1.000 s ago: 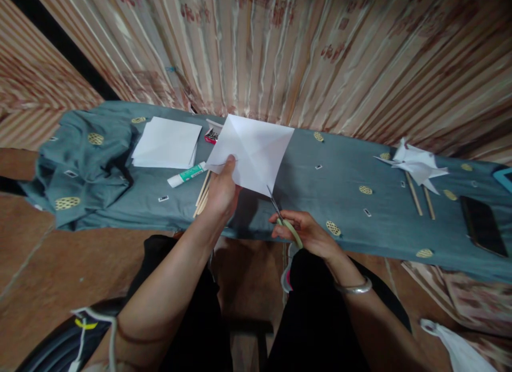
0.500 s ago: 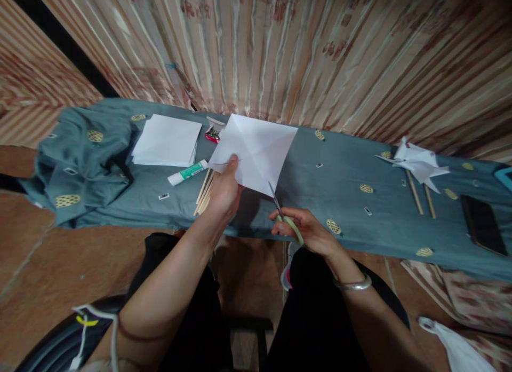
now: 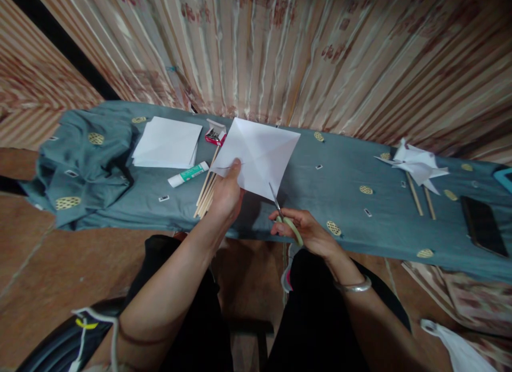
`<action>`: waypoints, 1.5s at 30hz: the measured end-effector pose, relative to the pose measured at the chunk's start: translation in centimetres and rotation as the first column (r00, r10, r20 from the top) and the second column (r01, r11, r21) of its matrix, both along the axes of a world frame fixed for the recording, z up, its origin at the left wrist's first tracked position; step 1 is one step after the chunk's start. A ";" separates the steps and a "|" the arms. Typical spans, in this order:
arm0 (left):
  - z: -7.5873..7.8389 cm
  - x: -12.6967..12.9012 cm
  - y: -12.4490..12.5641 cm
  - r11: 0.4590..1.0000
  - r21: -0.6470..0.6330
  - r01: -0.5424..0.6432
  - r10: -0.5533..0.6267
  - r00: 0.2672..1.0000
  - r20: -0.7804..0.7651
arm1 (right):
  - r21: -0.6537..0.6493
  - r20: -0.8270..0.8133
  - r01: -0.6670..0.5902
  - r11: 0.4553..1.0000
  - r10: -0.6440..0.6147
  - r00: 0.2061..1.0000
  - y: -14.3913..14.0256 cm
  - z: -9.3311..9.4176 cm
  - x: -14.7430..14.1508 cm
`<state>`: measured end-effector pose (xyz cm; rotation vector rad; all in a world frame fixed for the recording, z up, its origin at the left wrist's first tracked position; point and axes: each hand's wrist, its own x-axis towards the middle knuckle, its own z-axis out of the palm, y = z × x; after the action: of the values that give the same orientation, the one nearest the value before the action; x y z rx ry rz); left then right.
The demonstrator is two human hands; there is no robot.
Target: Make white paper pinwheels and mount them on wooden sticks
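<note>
My left hand [image 3: 227, 190] pinches the left corner of a creased white square of paper [image 3: 260, 153], held up over the blue-grey cloth-covered table [image 3: 340, 169]. My right hand [image 3: 306, 230] grips green-handled scissors [image 3: 282, 212], whose blades touch the paper's lower corner. Under my left hand lies a bundle of wooden sticks [image 3: 206, 193].
A stack of white paper [image 3: 167, 142], a glue stick [image 3: 187, 174] and a small red box [image 3: 216, 133] lie at the back left. Folded paper pinwheels on sticks [image 3: 416, 166] and a dark phone [image 3: 482, 225] sit at the right. Striped curtains hang behind.
The paper has shifted slightly right and down with my left hand, uncovering the red box. The scissor blades have met the paper's lower corner.
</note>
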<state>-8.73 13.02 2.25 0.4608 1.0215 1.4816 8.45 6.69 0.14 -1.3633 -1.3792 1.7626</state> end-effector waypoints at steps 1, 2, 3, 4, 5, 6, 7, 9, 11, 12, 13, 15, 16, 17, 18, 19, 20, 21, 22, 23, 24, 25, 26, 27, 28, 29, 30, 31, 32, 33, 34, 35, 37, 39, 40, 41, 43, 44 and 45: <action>0.0 0.0 0.0 1.000 0.005 0.002 -0.002 1.000 -0.004 | -0.006 0.002 0.003 1.000 -0.003 1.000 0.0 0.0 0.0; -0.1 -0.1 0.0 1.000 0.008 0.002 -0.002 1.000 -0.008 | -0.010 0.002 0.008 1.000 -0.008 1.000 0.0 0.0 0.0; 0.0 -0.1 0.0 1.000 0.009 0.000 0.000 1.000 -0.010 | -0.012 0.002 0.014 1.000 -0.014 1.000 0.0 -0.1 -0.1; 0.0 -0.1 0.0 1.000 0.008 -0.001 0.001 1.000 -0.010 | -0.012 0.003 0.020 1.000 -0.020 1.000 -0.1 -0.1 -0.1; 0.1 -0.1 0.0 1.000 0.004 -0.003 0.003 1.000 -0.009 | -0.010 0.003 0.026 1.000 -0.026 1.000 -0.1 -0.2 -0.1; 0.2 -0.1 0.0 1.000 -0.002 -0.006 0.006 1.000 -0.005 | -0.011 0.004 0.031 0.999 -0.031 1.000 -0.1 -0.2 -0.1; 0.2 0.0 0.0 1.000 -0.006 -0.009 0.009 1.000 0.000 | -0.015 0.005 0.035 0.999 -0.035 0.999 -0.1 -0.3 -0.1; 0.4 0.0 0.0 1.000 -0.013 -0.017 0.017 1.000 0.011 | -0.028 0.005 0.039 0.999 -0.039 0.999 -0.1 -0.3 -0.1; 0.4 0.0 0.0 0.999 -0.016 -0.028 0.029 0.999 0.018 | -0.040 0.005 0.034 0.999 -0.034 0.999 0.0 -0.2 -0.1; 0.3 0.0 0.0 1.000 -0.015 -0.028 0.028 0.999 0.020 | -0.044 0.003 0.031 0.999 -0.031 1.000 0.0 -0.2 -0.1; 0.3 0.0 0.0 1.000 -0.012 -0.026 0.026 0.999 0.020 | -0.048 0.001 0.032 0.998 -0.032 1.000 0.0 -0.2 -0.1; 0.2 -0.1 0.1 1.000 -0.005 -0.024 0.024 1.000 0.018 | -0.058 -0.007 0.041 0.997 -0.042 0.999 0.0 -0.2 -0.2; 0.2 -0.1 0.1 1.000 -0.004 -0.022 0.022 1.000 0.017 | -0.065 -0.013 0.050 0.997 -0.051 0.999 0.0 -0.2 -0.2; 0.2 -0.1 0.1 1.000 -0.007 -0.025 0.025 1.000 0.017 | -0.073 -0.020 0.057 0.996 -0.058 0.998 0.0 -0.2 -0.2; 0.1 -0.1 0.1 0.999 -0.012 -0.031 0.031 0.999 0.018 | -0.079 -0.026 0.061 0.995 -0.064 0.998 0.0 -0.3 -0.3; 0.2 -0.2 0.2 0.999 -0.018 -0.038 0.039 0.999 0.021 | -0.083 -0.031 0.063 0.995 -0.066 0.997 0.0 -0.3 -0.3; 0.2 -0.2 0.2 0.999 -0.023 -0.046 0.047 0.999 0.024 | -0.086 -0.034 0.064 0.994 -0.067 0.997 0.0 -0.3 -0.3; 0.2 -0.2 0.2 0.998 -0.026 -0.053 0.054 0.998 0.029 | -0.089 -0.035 0.065 0.994 -0.069 0.997 0.0 -0.3 -0.3; 0.2 -0.1 0.2 0.998 -0.028 -0.060 0.060 0.998 0.033 | -0.093 -0.035 0.068 0.993 -0.071 0.997 0.0 -0.3 -0.4; 0.3 -0.1 0.2 0.998 -0.029 -0.062 0.063 0.997 0.037 | -0.099 -0.034 0.070 0.993 -0.074 0.997 0.0 -0.4 -0.4; 0.3 -0.1 0.2 0.998 -0.029 -0.064 0.065 0.997 0.041 | -0.106 -0.033 0.075 0.992 -0.079 0.996 0.0 -0.4 -0.4; 0.3 -0.1 0.3 0.997 -0.030 -0.066 0.067 0.997 0.045 | -0.115 -0.036 0.082 0.990 -0.086 0.996 0.0 -0.4 -0.4; 0.4 -0.1 0.3 0.997 -0.030 -0.068 0.070 0.996 0.049 | -0.124 -0.040 0.088 0.988 -0.094 0.995 0.0 -0.5 -0.4; 0.4 -0.1 0.3 0.997 -0.032 -0.071 0.073 0.996 0.054 | -0.133 -0.046 0.094 0.987 -0.101 0.994 0.0 -0.6 -0.4; 0.4 -0.2 0.3 0.997 -0.034 -0.074 0.076 0.995 0.058 | -0.143 -0.052 0.099 0.985 -0.107 0.993 0.0 -0.6 -0.4; 0.4 -0.2 0.3 0.996 -0.036 -0.076 0.078 0.995 0.060 | -0.150 -0.056 0.103 0.983 -0.112 0.992 0.0 -0.7 -0.5; 0.4 -0.2 0.3 0.997 -0.038 -0.074 0.077 0.995 0.060 | -0.152 -0.057 0.105 0.983 -0.114 0.992 0.0 -0.7 -0.5; 0.4 -0.2 0.3 0.997 -0.039 -0.072 0.074 0.996 0.058 | -0.149 -0.058 0.104 0.983 -0.114 0.992 0.1 -0.7 -0.5; 0.4 -0.2 0.2 0.997 -0.042 -0.069 0.071 0.996 0.054 | -0.140 -0.058 0.104 0.985 -0.113 0.992 0.1 -0.7 -0.6; 0.3 -0.2 0.2 0.997 -0.043 -0.065 0.067 0.997 0.049 | -0.129 -0.059 0.103 0.986 -0.111 0.992 0.1 -0.7 -0.6; 0.2 -0.1 0.1 0.997 -0.041 -0.058 0.060 0.997 0.045 | -0.118 -0.060 0.101 0.988 -0.109 0.992 0.1 -0.7 -0.6; 0.2 -0.1 0.1 0.998 -0.037 -0.052 0.053 0.998 0.043 | -0.109 -0.059 0.099 0.989 -0.106 0.993 0.1 -0.7 -0.6; 0.1 0.1 0.0 0.999 -0.021 -0.038 0.039 0.998 0.043 | -0.091 -0.047 0.098 0.991 -0.103 0.994 0.1 -0.7 -0.5; 0.0 0.3 -0.1 1.000 -0.006 -0.028 0.028 0.998 0.047 | -0.070 -0.032 0.096 0.993 -0.099 0.995 0.1 -0.8 -0.4; 0.0 0.3 -0.1 1.000 -0.005 -0.027 0.028 0.998 0.049 | -0.060 -0.027 0.097 0.993 -0.099 0.995 0.1 -0.9 -0.4; -0.1 0.4 -0.2 1.000 -0.006 -0.030 0.030 0.998 0.051 | -0.055 -0.025 0.099 0.994 -0.100 0.995 0.1 -0.9 -0.4; 0.0 0.5 -0.2 0.999 -0.006 -0.037 0.037 0.998 0.050 | -0.062 -0.026 0.103 0.993 -0.104 0.994 0.1 -0.9 -0.4; 0.0 0.5 -0.2 0.999 -0.004 -0.040 0.040 0.998 0.049 | -0.071 -0.029 0.106 0.992 -0.108 0.994 0.1 -0.9 -0.4; 0.0 0.5 -0.2 0.999 0.000 -0.042 0.042 0.998 0.049 | -0.082 -0.035 0.108 0.991 -0.111 0.993 0.1 -0.8 -0.4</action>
<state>-8.27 12.80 2.22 0.4040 0.9978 1.5235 8.09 6.80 -0.68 -1.4113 -1.2014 1.7792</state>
